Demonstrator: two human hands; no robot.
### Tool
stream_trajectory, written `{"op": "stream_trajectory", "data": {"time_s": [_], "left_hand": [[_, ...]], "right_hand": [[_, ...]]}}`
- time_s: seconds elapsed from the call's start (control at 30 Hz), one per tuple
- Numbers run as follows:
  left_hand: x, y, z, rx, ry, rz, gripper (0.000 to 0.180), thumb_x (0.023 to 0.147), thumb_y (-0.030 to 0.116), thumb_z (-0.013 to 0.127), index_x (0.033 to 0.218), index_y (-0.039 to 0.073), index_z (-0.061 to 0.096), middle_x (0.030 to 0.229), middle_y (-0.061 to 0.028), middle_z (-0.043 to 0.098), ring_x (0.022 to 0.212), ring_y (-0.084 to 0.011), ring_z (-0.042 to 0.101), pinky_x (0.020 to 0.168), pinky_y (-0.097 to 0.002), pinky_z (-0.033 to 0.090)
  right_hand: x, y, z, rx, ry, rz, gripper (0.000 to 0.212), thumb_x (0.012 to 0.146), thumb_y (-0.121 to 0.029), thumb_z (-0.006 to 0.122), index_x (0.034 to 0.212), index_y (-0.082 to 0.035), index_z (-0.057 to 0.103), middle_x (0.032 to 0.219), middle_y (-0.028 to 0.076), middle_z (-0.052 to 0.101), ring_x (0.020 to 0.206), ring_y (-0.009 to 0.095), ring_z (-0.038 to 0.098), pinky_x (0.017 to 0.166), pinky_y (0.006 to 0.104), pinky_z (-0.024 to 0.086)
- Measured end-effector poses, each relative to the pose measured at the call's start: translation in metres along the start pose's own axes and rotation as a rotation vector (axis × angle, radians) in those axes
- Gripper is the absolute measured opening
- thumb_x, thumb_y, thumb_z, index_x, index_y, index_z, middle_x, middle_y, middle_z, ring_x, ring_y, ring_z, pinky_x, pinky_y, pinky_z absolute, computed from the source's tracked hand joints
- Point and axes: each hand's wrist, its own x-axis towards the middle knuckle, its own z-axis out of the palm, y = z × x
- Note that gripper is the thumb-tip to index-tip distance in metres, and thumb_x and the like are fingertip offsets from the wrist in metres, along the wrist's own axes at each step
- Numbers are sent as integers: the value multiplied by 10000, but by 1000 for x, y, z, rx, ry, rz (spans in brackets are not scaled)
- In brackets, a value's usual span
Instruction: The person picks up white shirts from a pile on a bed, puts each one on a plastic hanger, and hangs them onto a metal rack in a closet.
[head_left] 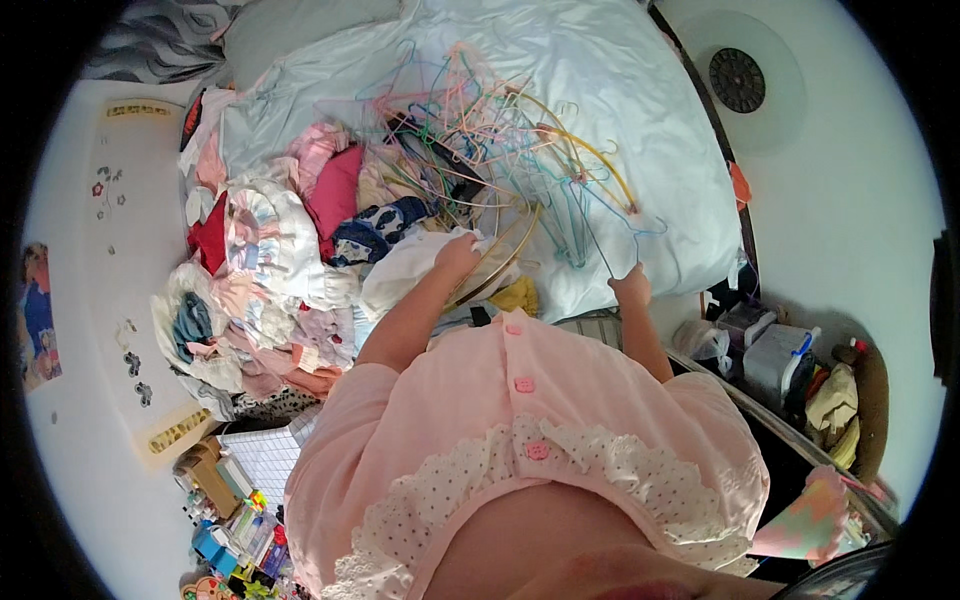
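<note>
The right hand (630, 287) is closed, fingers drawn in around the lower end of a blue hanger (637, 247), whose hook points away to the right of that hand. The left hand (458, 256) rests at the edge of a white garment (400, 272); I cannot tell whether its fingers grip the cloth or only lie on it. Just to the right of the left hand are bent tan hangers (525, 238), with a mustard cloth (516, 296) below them.

Beyond both hands lies a tangle of hangers (465, 125), pink, green and blue (too knotted to count), with a thick yellow hanger (603, 158) nearer the right hand. Those that show clearly carry no clothing. To the left of the left hand spreads a clothes heap (275, 235), loose and unfolded.

By the look of it, little is settled: the hangers are unsorted, the clothes unstacked, and no finished pile shows on the bed (670, 130) around the hands.
</note>
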Motion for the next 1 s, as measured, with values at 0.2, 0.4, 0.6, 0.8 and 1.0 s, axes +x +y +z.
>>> {"op": "stream_trajectory", "data": {"time_s": [0.2,0.4,0.6,0.8,1.0], "left_hand": [[-12,-16,-7,-67,129,77,307,722,217,540,1011,116,517,890,-151,585,850,-304,549,719,-389,429],[-38,-36,-15,-148,169,145,251,733,216,537,964,118,543,898,-147,583,850,-299,546,736,-372,427],[-66,-55,-59,-406,377,213,170,761,146,534,905,75,589,927,-111,592,893,-243,551,764,-324,419],[-103,-82,-111,-618,552,207,223,789,156,541,971,28,554,936,-67,567,894,-141,509,779,-250,378],[-141,-75,-159,-965,643,135,365,811,266,544,1101,53,481,886,-40,522,815,-102,462,724,-225,371]], "right_hand": [[2,21,36,27,-147,100,733,539,-295,728,1099,52,407,948,222,564,891,343,550,756,379,449],[-32,34,58,161,-107,234,767,551,-325,726,1125,50,381,1035,240,521,968,331,517,787,374,430],[-45,20,79,433,93,-64,821,550,-273,735,1190,37,323,1028,220,526,954,329,518,787,382,422],[-63,-56,74,441,85,-531,826,510,-194,741,1200,-11,326,802,73,488,679,197,488,625,307,422],[-94,-142,39,389,138,-951,805,479,-146,725,1183,-24,356,804,61,492,687,202,483,633,303,415]]}}
